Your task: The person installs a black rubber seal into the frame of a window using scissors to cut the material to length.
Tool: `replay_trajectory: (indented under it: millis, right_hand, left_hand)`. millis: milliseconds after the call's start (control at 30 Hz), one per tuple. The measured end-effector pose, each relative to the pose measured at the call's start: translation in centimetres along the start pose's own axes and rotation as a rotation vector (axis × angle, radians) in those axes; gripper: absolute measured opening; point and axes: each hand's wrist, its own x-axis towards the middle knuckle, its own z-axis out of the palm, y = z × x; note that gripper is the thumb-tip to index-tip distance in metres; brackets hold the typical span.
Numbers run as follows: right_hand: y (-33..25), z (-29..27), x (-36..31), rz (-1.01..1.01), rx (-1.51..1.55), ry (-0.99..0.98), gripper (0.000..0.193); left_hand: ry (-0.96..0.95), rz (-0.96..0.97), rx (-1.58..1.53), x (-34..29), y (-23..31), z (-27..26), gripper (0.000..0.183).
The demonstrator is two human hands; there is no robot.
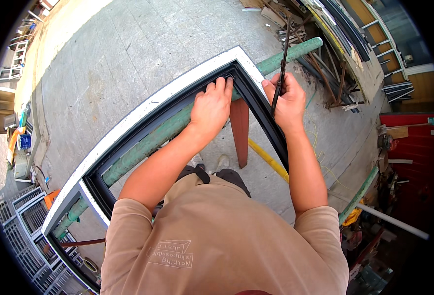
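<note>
A white metal window frame [165, 84] with a black inner channel [262, 109] lies in front of me. My left hand [212, 105] reaches to its far inner corner; the fingers are bent together, with two fingertips pressed into the black channel. What they pinch there, if anything, is too small to make out. Just right of that corner, my right hand [289, 102] is closed around a long, thin black strip [284, 51]. The strip stands up out of the grip, its lower end beside the frame's right side. Its exact kind is unclear.
Under the frame runs a green pipe [295, 53] with a brown leg [239, 132] and a yellow bar [268, 160]. Scrap lengths [320, 73] lie at far right, near a red cabinet [407, 147]. Metal grilles [28, 211] are stacked at left on the paved floor [128, 49].
</note>
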Motion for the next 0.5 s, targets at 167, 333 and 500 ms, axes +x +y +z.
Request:
replay_trajectory:
  millis: [167,333,500]
  right_hand:
    - [0.4,0.1,0.1,0.019,0.09,-0.019,0.024]
    - [0.4,-0.1,0.2,-0.004,0.049,-0.008,0.024]
    - [0.9,0.0,0.3,0.035,0.125,-0.031,0.024]
  left_hand:
    - [-0.065,-0.016,0.016,0.4,0.1,0.1,0.058]
    - [-0.064,-0.021,-0.055,0.5,0.0,0.3,0.06]
    - [-0.059,-0.034,-0.098,0.4,0.1,-0.1,0.062]
